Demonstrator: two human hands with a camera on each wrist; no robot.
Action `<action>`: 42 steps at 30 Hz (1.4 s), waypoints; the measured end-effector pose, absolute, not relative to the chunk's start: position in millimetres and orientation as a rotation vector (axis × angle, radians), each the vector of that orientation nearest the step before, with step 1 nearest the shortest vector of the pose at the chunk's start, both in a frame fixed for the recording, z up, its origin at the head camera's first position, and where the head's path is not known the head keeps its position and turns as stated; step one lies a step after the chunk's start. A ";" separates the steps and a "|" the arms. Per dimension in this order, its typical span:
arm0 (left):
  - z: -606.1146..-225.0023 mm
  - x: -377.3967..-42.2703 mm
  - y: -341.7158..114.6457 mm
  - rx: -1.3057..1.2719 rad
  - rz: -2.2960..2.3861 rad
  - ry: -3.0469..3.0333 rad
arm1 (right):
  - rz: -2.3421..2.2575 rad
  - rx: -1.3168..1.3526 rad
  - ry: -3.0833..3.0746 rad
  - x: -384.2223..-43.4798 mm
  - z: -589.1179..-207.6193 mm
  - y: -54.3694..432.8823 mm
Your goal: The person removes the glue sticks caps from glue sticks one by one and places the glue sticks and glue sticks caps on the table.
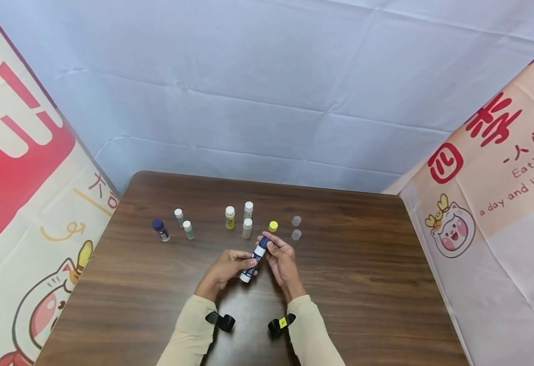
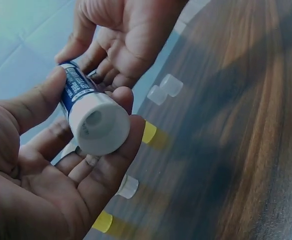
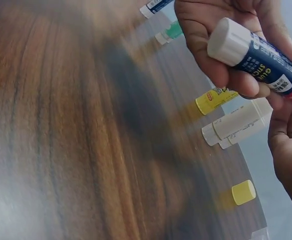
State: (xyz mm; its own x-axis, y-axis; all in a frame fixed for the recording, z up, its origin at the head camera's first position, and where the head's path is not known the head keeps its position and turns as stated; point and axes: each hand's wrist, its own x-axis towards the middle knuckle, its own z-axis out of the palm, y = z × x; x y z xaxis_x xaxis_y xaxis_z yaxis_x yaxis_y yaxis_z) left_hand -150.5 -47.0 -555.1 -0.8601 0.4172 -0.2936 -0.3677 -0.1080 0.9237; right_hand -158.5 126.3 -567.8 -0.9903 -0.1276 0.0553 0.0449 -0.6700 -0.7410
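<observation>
A glue stick (image 1: 260, 252) with a dark blue label, blue cap and white base is held tilted over the table between both hands. My left hand (image 1: 227, 268) grips its lower body, thumb along the label; the white base (image 2: 103, 127) faces the left wrist camera. At the upper end, the fingers of my right hand (image 1: 283, 260) pinch the blue cap (image 1: 264, 242). Yellow lettering reading glue stick shows on the label (image 3: 271, 65) in the right wrist view. Just beyond the right fingertips stands a loose yellow cap (image 1: 273, 226).
Two translucent caps (image 1: 296, 235) stand right of the yellow cap. Behind the hands are a yellow glue stick (image 1: 230, 218) and two whitish ones (image 1: 247, 230). Farther left stand two green-labelled sticks (image 1: 188, 230) and another blue-capped one (image 1: 160, 230). Fabric walls border the brown wooden table (image 1: 363, 284).
</observation>
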 end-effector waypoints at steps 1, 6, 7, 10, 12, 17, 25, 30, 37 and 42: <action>-554.9 -150.5 -46.8 0.056 2.012 1.662 | -2.789 -0.159 1.227 -159.1 -567.3 127.2; -556.5 -151.0 -43.7 -0.015 2.047 1.759 | -2.783 -0.073 1.275 -161.7 -565.4 130.9; -556.8 -150.9 -42.9 -0.042 2.056 1.787 | -2.773 -0.051 1.296 -161.8 -565.1 131.6; -557.0 -150.5 -41.4 -0.090 2.083 1.863 | -2.752 0.015 1.350 -161.1 -564.0 133.7; -556.9 -150.5 -41.0 -0.118 2.105 1.886 | -2.740 0.045 1.400 -160.3 -563.3 134.8; -557.5 -151.4 -41.4 -0.140 2.156 1.874 | -2.711 0.078 1.526 -159.7 -563.8 135.6; -560.4 -154.7 -42.6 -0.132 2.191 1.932 | -2.662 0.243 1.760 -161.1 -568.2 134.5; -566.5 -159.9 -42.1 -0.155 2.168 2.023 | -2.427 0.378 2.227 -164.0 -576.9 133.9; -561.5 -161.2 -41.4 -0.110 2.169 2.099 | -2.238 0.392 2.506 -160.8 -574.9 130.2; -562.2 -164.5 -42.0 -0.095 2.087 2.208 | -2.189 0.344 2.567 -151.4 -552.7 125.6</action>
State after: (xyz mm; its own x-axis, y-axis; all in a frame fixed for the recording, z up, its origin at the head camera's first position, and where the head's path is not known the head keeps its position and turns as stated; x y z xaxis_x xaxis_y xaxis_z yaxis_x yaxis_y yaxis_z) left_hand -164.5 -42.0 -562.2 -0.9928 0.0246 -0.1171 -0.1155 0.0575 0.9916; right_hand -151.4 125.6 -552.7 -0.9489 0.3102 0.0579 -0.0081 0.1593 -0.9872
